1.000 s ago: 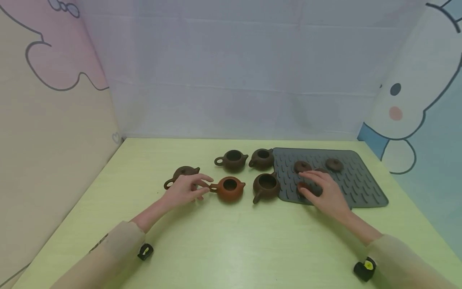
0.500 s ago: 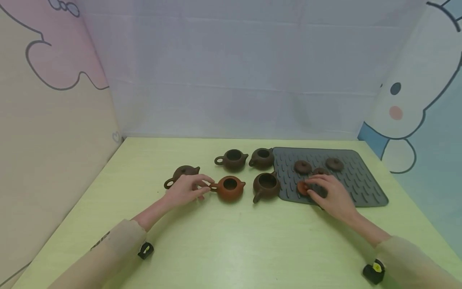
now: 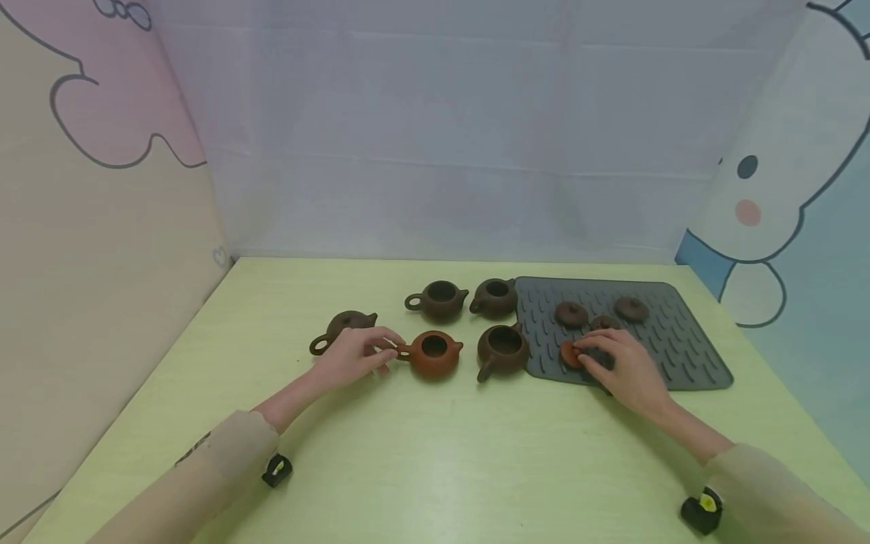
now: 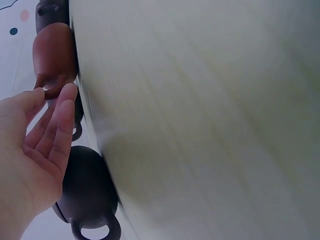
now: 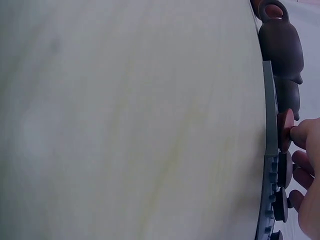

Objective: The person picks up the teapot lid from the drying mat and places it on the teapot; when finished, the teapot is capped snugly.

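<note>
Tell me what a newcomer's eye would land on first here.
Probably the reddish teapot near the middle of the table, standing out among darker teapots, with the left hand pinching its handle. Next, likely the matching reddish lid at the left end of the gray mat, pinched by the right hand. The large cartoon face at the far right also draws attention.

Matt clay teapot (image 3: 436,368) and lid (image 3: 569,355), ridged rubbery mat (image 3: 696,370)
</note>
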Demonstrator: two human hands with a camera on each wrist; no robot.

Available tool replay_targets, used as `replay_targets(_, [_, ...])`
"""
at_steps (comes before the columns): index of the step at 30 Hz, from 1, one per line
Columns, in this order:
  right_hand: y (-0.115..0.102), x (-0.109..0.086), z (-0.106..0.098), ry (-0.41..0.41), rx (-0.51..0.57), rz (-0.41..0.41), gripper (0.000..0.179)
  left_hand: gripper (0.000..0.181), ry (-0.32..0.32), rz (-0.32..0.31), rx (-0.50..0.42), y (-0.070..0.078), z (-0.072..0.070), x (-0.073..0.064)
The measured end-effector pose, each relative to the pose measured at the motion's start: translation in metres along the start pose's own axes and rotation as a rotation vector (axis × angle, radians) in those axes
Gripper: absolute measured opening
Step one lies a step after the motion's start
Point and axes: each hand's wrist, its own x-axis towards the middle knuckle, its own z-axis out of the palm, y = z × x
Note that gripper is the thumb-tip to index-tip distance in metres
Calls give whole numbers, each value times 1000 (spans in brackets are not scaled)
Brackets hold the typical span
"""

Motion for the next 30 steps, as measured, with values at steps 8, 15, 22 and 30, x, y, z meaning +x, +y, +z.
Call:
replay_targets(8, [0,1,1,15,13,14,17,19,3,4,-17,-1,1,0])
replay_targets(15, [-3,3,1,30,49,44,14,18,14,10,-19,0,1,0])
replay_targets(22, [-5,7,1,71,75,42,12,19,8,10,-25,3,0,-1])
replay_targets(30, [-6,10,1,141,93,-21,13,19,4,18,-23,2,0,-1])
